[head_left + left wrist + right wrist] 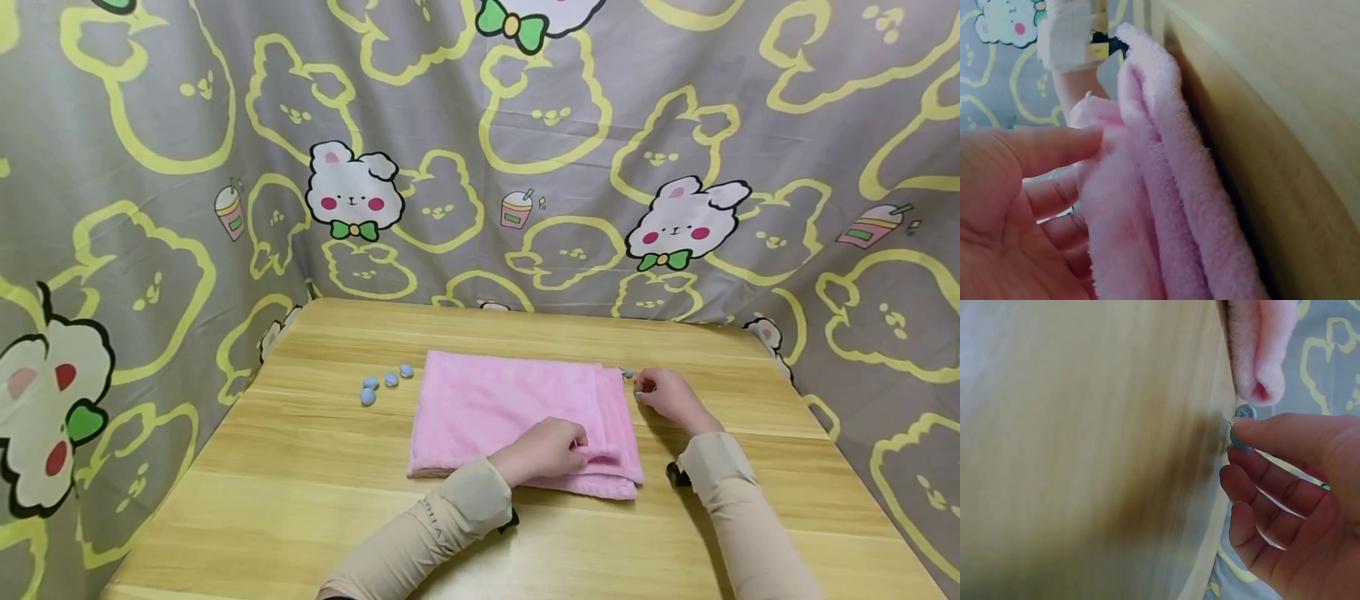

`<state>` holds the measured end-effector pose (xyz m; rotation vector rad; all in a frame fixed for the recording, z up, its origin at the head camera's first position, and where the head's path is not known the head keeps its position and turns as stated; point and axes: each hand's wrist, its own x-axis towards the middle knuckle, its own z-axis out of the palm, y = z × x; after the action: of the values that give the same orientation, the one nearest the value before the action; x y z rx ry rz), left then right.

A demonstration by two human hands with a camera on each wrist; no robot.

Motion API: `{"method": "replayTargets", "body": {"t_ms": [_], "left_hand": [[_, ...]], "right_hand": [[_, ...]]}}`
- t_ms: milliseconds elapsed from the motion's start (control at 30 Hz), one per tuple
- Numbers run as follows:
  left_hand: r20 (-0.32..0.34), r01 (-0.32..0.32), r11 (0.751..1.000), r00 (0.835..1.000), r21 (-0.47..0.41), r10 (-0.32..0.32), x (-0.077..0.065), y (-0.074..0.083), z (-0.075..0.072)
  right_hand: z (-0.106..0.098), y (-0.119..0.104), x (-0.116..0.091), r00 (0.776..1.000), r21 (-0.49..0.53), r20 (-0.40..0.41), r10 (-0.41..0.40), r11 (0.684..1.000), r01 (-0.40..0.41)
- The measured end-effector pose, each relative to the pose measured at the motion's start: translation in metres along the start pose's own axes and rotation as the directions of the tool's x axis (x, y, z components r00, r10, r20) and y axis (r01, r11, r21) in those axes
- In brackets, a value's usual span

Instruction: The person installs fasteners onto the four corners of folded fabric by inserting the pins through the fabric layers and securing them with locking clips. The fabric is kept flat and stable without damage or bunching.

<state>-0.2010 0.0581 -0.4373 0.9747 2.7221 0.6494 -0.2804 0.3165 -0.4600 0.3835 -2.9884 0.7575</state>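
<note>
A folded pink plush cloth [510,400] lies on the table. My left hand [543,450] pinches a top layer near its front right corner and lifts it a little; in the left wrist view, thumb [1072,144] and fingers stand on either side of that fluffy layer. Just past the cloth's right edge, my right hand [667,396] is low over the table. Between its thumb and forefinger it pinches a small rounded blue piece [1239,440]. Another blue piece [1245,411] with a round face sits right beyond the fingertips, beside the cloth's far corner.
Several small blue pieces [368,397] lie in a loose group left of the cloth. The wooden table [262,467] runs back to a patterned grey curtain [450,167] that hangs behind it and along both sides.
</note>
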Motion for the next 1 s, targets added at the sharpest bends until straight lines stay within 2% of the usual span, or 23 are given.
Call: {"method": "replayTargets", "body": {"t_ms": [200, 433, 567, 733, 867, 1000], "left_hand": [[-0.112, -0.005, 0.996, 0.994, -0.089, -0.005, 0.001, -0.004, -0.006], [-0.231, 0.002, 0.968, 0.971, -0.251, -0.062, 0.005, -0.010, -0.022], [-0.293, -0.009, 0.944, 0.952, -0.331, -0.094, 0.006, -0.017, -0.030], [-0.355, 0.011, 0.892, 0.915, -0.452, -0.191, 0.005, -0.023, -0.039], [-0.407, 0.016, 0.876, 0.882, -0.482, -0.239, 0.005, -0.027, -0.043], [-0.434, 0.000, 0.859, 0.863, -0.511, -0.258, 0.006, -0.030, -0.046]], "right_hand": [[-0.007, 0.002, -0.010, 1.000, 0.027, -0.010, -0.018, 0.999, 0.018], [-0.011, 0.003, -0.021, 0.996, 0.005, -0.078, -0.042, 0.999, 0.042], [-0.014, -0.006, -0.027, 0.991, 0.018, -0.122, -0.055, 0.998, 0.058], [-0.016, -0.027, -0.033, 0.979, 0.053, -0.166, -0.115, 0.991, 0.125], [-0.019, -0.047, -0.036, 0.962, 0.109, -0.205, -0.181, 0.972, 0.206], [-0.022, -0.067, -0.039, 0.956, 0.211, -0.183, -0.230, 0.940, 0.267]]}}
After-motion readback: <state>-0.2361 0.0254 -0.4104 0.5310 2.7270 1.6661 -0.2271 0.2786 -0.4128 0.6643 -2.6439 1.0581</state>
